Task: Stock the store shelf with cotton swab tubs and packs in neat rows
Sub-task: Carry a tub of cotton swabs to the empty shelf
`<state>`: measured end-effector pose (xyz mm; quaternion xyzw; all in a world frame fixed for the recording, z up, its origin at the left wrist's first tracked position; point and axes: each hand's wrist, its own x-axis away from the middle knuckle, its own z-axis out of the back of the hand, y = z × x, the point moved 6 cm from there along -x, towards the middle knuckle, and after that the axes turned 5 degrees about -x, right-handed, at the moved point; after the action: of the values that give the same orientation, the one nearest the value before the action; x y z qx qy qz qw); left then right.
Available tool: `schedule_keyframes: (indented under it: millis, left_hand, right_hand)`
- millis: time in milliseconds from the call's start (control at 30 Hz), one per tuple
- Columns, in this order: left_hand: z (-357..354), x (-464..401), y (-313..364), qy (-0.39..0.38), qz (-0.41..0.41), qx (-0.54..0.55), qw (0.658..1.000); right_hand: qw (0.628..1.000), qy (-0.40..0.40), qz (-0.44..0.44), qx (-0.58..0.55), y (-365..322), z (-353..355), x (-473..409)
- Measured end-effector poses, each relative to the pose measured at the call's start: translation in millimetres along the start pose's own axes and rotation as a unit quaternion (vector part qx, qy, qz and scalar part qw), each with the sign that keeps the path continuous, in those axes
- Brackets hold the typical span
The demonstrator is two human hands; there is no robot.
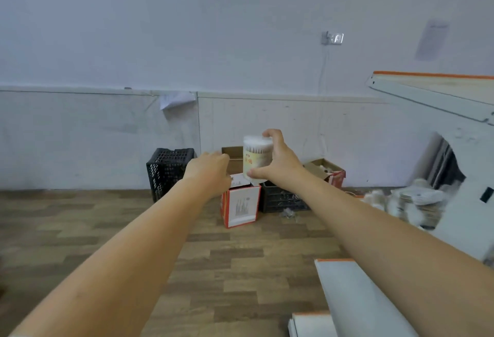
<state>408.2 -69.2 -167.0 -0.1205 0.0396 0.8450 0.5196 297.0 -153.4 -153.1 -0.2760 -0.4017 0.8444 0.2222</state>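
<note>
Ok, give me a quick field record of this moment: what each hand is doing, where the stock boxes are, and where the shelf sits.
right hand: right hand grips a cotton swab tub upright, fingers over its top, thumb near its base
left hand: left hand reaches forward beside the tub, fingers hidden, grip unclear
stock: open red-and-white carton on the floor below the tub; second open carton behind the right forearm
crates: black crate by the wall; another beside the carton
shelf: white shelf with orange edge at right
</note>
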Motion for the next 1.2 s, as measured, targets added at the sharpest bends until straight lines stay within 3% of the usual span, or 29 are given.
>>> schedule_keyframes:
  millis: [467, 700, 900, 1200]
  left_hand:
    - [-88.0, -234.0, -111.6, -0.040, -0.024, -0.024, 0.999]
    - [-146.7, -350.3, -129.3, -0.046, -0.046, -0.022, 0.998]
    - [-204.2, -466.7, -107.7, -0.057, -0.059, -0.016, 0.997]
    - [-231.9, -643.6, -9.1, -0.029, -0.164, -0.061, 0.984]
  right_hand:
    - [1.000, 0.023, -0.002, 0.005, 83.4, -53.1, -243.5]
    - [0.998, 0.042, -0.044, 0.013, 153.1, -46.2, -342.3]
    - [0.996, 0.063, -0.055, 0.027, 231.3, -14.7, -425.7]
    - [0.984, 0.130, -0.113, 0.034, 353.4, 100.6, -530.9]
